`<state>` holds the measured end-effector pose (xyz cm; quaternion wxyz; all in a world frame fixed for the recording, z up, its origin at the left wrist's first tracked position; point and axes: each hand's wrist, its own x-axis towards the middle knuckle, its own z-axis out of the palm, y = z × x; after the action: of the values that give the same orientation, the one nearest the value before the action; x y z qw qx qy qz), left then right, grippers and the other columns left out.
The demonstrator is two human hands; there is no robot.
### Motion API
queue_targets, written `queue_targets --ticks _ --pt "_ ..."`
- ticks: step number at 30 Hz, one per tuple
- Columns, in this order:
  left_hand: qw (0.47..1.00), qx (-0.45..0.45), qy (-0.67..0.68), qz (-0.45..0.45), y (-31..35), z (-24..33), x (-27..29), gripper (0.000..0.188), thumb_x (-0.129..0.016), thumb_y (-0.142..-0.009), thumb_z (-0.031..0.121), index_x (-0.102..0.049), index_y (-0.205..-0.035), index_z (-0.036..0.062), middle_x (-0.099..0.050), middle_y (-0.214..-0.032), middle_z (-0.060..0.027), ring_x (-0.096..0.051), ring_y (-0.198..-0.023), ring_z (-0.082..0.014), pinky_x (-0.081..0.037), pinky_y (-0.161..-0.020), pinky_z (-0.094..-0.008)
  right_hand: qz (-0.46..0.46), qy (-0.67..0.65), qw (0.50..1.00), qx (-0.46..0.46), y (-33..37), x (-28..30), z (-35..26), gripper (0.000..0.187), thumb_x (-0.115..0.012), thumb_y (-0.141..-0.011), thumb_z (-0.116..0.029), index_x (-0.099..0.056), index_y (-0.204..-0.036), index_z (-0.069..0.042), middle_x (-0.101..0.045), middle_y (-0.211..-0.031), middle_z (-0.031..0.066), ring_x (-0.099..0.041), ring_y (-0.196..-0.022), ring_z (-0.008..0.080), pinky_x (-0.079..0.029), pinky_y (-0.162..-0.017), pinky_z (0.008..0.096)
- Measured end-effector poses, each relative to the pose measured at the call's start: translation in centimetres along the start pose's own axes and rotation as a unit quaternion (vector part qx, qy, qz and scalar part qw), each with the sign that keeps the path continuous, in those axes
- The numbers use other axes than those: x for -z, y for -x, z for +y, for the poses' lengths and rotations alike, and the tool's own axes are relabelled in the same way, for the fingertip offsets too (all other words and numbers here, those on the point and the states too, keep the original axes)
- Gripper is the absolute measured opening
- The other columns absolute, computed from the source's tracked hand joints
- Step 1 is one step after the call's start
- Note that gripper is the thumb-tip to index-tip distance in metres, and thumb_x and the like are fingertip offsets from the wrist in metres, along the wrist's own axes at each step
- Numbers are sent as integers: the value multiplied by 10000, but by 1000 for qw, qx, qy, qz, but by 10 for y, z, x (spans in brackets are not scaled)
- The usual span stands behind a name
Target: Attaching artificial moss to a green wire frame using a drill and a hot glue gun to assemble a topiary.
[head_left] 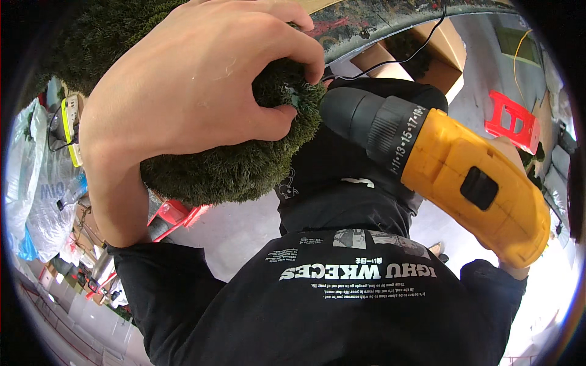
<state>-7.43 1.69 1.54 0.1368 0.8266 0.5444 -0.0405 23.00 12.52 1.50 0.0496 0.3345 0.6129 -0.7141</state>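
Note:
A dark green, bristly clump of artificial foliage fills the upper left. My left hand spreads over it, thumb and fingers curled round its right end. Between the thumb and forefinger, a small darker green piece shows among the bristles. From the right comes a yellow and black cordless drill, lying level, its black chuck up against the foliage's edge. Whether a bit sits inside the foliage cannot be made out. My right hand holds the drill from behind, its fingers mostly hidden by the drill's body.
Along the top runs a worn, paint-marked table edge, with a black cable hanging over it. Beyond it stands an open cardboard box. A red plastic stool is at right. Clear plastic bags and clutter lie at left.

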Motion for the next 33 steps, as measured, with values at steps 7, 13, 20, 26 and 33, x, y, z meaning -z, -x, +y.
queue_targets --ticks 7,13,20,26,33 --pt "995 16 95 -4 2 4 11 416 -771 -859 384 -773 -1199 144 -591 -1425 -189 -504 -1397 -367 -350 -1209 -495 46 -11 998 -37 0 -7 4 327 -829 -882 -74 -734 -1180 21 -772 -1027 76 -750 -850 118 -596 -719 246" --pt "999 10 33 1 -3 -3 -2 428 -777 -854 384 -768 -1209 144 -592 -1421 -186 -505 -1395 -363 -345 -1211 -492 99 -20 993 -69 3 -10 4 341 -834 -877 -72 -736 -1192 14 -774 -1036 78 -755 -861 125 -599 -718 250" --pt "996 50 58 -47 -7 5 12 448 -786 -845 390 -762 -1220 146 -591 -1424 -183 -505 -1394 -363 -345 -1206 -491 -161 -228 957 78 -50 36 48 388 -831 -886 -152 -732 -1226 6 -770 -976 48 -719 -799 101 -590 -723 273" --pt "993 64 55 -82 -11 0 2 427 -803 -818 348 -771 -1193 146 -580 -1450 -175 -482 -1417 -373 -310 -1225 -517 -187 -219 958 15 -50 33 27 447 -829 -872 -195 -718 -1251 15 -765 -987 54 -707 -781 99 -586 -727 283" --pt "997 34 55 51 -11 4 -5 425 -808 -637 106 -734 -1055 123 -634 -1410 -95 -527 -1401 -358 -409 -1187 -489 0 -22 972 -232 -32 12 -57 545 -825 -831 -232 -685 -1281 43 -756 -1057 91 -709 -786 116 -583 -732 288"
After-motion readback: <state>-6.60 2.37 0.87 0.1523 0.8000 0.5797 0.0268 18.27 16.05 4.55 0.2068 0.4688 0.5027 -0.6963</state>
